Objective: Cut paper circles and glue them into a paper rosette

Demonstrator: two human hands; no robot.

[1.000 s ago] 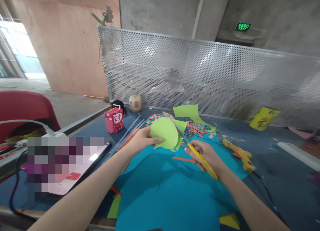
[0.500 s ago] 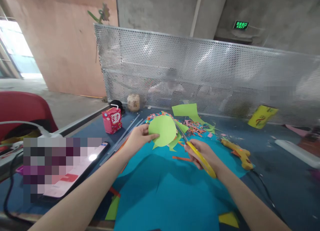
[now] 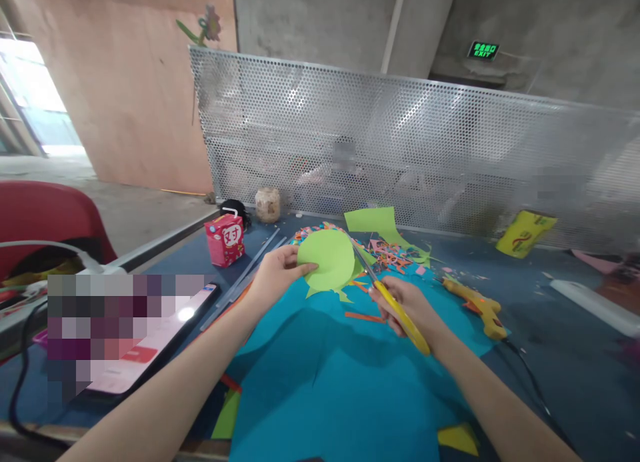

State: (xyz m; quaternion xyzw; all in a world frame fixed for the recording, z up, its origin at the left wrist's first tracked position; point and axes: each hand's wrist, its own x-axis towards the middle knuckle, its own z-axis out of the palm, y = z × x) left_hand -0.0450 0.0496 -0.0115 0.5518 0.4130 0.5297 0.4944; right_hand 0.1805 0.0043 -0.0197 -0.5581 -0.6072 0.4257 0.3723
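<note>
My left hand (image 3: 280,273) pinches the left edge of a round light-green paper piece (image 3: 327,259), held above the blue paper (image 3: 335,389). Jagged green offcuts poke out below the round piece. In my right hand (image 3: 400,302) is a pair of scissors with yellow handles (image 3: 403,317); the blades point up and left along the right edge of the green paper. How far the blades are apart cannot be made out. Beneath the scissors lies an orange strip (image 3: 365,317) on the blue paper. Small coloured paper scraps (image 3: 393,255) are heaped behind.
At left are a pink drink carton (image 3: 225,239), clear sticks (image 3: 250,265) and a phone (image 3: 145,355). A yellow glue gun (image 3: 477,305) with its cord lies at right, near a yellow packet (image 3: 526,233). Behind stand a jar (image 3: 268,205) and a perforated metal screen (image 3: 320,129).
The green piece has turned slightly and its right edge now sits a little closer to the scissors. Both hands have hardly moved and keep their holds.
</note>
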